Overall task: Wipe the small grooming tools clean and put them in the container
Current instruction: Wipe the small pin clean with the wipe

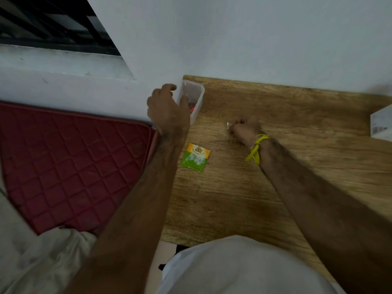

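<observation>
Your left hand (167, 107) curls round the clear plastic rectangular container (196, 98) at the far-left corner of the wood-grain tabletop (275, 166), against the pale wall (233, 39). Dark and red tools lie inside. Your right hand (244, 128) pinches a small white wipe (228, 124). A green sachet (195, 157) lies nearby; a quilted maroon mattress (74, 162) sits left.

Your left hand (167, 109) hides the container's (198, 96) near contents. White scrap in right hand (244, 128): too small to identify. Box (381, 124) cut off at right edge.
</observation>
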Available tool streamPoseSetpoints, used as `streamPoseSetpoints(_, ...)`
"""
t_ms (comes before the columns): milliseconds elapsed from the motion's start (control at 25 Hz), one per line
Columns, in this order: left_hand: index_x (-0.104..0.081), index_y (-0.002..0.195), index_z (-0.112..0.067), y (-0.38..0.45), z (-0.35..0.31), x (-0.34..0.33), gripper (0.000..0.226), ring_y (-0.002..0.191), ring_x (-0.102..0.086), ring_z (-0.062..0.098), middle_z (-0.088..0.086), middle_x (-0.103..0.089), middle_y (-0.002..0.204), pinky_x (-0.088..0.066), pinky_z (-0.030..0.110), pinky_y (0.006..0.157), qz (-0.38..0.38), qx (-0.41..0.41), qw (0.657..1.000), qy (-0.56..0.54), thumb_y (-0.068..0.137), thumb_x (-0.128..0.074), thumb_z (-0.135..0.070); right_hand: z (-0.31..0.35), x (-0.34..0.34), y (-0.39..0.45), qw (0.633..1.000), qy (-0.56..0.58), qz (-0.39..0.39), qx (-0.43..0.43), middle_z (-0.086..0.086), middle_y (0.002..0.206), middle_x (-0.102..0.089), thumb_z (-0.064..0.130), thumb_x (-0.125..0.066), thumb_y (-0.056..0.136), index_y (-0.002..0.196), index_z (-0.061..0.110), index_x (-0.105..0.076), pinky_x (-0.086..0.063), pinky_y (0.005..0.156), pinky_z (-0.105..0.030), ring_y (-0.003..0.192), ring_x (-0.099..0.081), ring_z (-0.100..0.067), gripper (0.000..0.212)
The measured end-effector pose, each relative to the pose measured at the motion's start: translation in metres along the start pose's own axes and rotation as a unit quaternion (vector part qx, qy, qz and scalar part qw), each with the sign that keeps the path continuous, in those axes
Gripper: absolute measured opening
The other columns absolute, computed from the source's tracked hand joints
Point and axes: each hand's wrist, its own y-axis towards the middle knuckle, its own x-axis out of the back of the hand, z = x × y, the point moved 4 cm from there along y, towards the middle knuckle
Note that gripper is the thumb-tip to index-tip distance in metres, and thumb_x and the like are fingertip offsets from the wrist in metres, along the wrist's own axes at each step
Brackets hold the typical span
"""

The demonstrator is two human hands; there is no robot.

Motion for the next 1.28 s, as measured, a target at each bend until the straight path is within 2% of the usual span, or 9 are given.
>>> streamPoseSetpoints(160,-0.063,0.126,-0.018,-0.019,0.019,-0.008,0.043,0.114,-0.058,0.029,0.011,-0.063,0.120,-0.047,0.039,0.093,0.057,0.045,0.997,-0.034,0.090,-0.067,-0.042,-0.002,0.002,-0.008,0.999,0.042,0.011,0.006,-0.006,0.072,-0.059,0.011,-0.074,0.087,0.061,0.017,-0.058,-0.040,0.064,-0.030,0.068,-0.050,-0.017,0.030)
streamPoseSetpoints(280,-0.062,0.128,-0.017,-0.021,0.016,-0.009,0.046,0.114,-0.058,0.028,0.010,-0.062,0.123,-0.049,0.041,0.093,0.054,0.044,0.996,-0.049,0.093,-0.064,-0.045,0.000,0.009,-0.017,0.998,0.053,0.037,0.020,-0.002,0.069,-0.061,0.012,-0.072,0.091,0.065,0.017,-0.061,-0.042,0.060,-0.025,0.061,-0.050,-0.009,0.028)
streamPoseSetpoints(400,-0.060,0.128,-0.016,-0.032,0.018,0.006,0.044,0.117,-0.055,0.025,0.007,-0.061,0.125,-0.045,0.038,0.096,-0.008,0.011,0.998,-0.067,0.093,-0.063,-0.043,-0.003,0.018,-0.025,0.993,0.089,0.077,0.021,-0.003,0.076,-0.064,0.011,-0.067,0.096,0.070,0.017,-0.062,-0.039,0.053,-0.015,0.063,-0.051,-0.006,0.026)
streamPoseSetpoints(520,-0.065,0.115,-0.013,-0.067,0.028,0.019,0.034,0.108,-0.058,0.022,0.004,-0.065,0.114,-0.045,0.036,0.096,-0.061,-0.045,0.995,-0.072,0.091,-0.066,-0.038,-0.012,0.028,-0.028,0.986,0.144,0.075,0.026,-0.004,0.078,-0.065,0.009,-0.066,0.097,0.075,0.013,-0.064,-0.042,0.060,-0.018,0.066,-0.053,-0.007,0.022)
streamPoseSetpoints(680,-0.060,0.124,-0.015,-0.122,0.049,-0.006,0.056,0.117,-0.054,0.026,0.006,-0.061,0.123,-0.044,0.042,0.100,0.129,0.013,0.991,0.026,0.083,-0.073,-0.050,-0.028,0.033,-0.041,0.988,0.139,0.047,0.046,-0.008,0.083,-0.067,0.014,-0.070,0.094,0.081,0.010,-0.069,-0.047,0.073,-0.030,0.075,-0.056,-0.014,0.013)
streamPoseSetpoints(760,-0.054,0.130,-0.015,-0.130,0.048,-0.013,0.071,0.122,-0.050,0.028,0.008,-0.056,0.129,-0.041,0.043,0.101,0.174,0.003,0.980,0.100,0.076,-0.076,-0.056,-0.037,0.037,-0.052,0.988,0.143,0.037,0.045,-0.009,0.086,-0.067,0.011,-0.070,0.093,0.077,0.012,-0.069,-0.047,0.075,-0.030,0.080,-0.057,-0.015,0.016)
streamPoseSetpoints(840,-0.053,0.129,-0.017,-0.128,0.039,-0.015,0.072,0.121,-0.050,0.028,0.008,-0.055,0.128,-0.042,0.044,0.098,0.198,0.002,0.973,0.118,0.074,-0.079,-0.054,-0.045,0.042,-0.064,0.987,0.153,0.034,0.041,-0.008,0.086,-0.069,0.009,-0.069,0.093,0.075,0.014,-0.069,-0.048,0.076,-0.029,0.082,-0.058,-0.016,0.019)
streamPoseSetpoints(1040,-0.060,0.122,-0.022,-0.138,0.032,-0.018,0.051,0.108,-0.060,0.022,0.002,-0.063,0.117,-0.053,0.039,0.087,0.233,0.013,0.972,-0.004,0.077,-0.083,-0.029,-0.065,0.059,-0.099,0.981,0.187,0.039,0.015,-0.006,0.082,-0.068,0.010,-0.069,0.094,0.078,0.013,-0.071,-0.047,0.074,-0.026,0.076,-0.057,-0.012,0.017)
streamPoseSetpoints(1280,-0.060,0.134,-0.028,-0.175,0.024,-0.012,0.044,0.116,-0.058,0.013,-0.003,-0.064,0.130,-0.047,0.028,0.097,0.255,-0.035,0.959,-0.118,0.093,-0.066,-0.014,-0.079,0.076,-0.135,0.981,0.192,0.033,0.001,-0.010,0.089,-0.071,0.011,-0.068,0.095,0.086,0.009,-0.072,-0.050,0.076,-0.025,0.082,-0.060,-0.015,0.010)
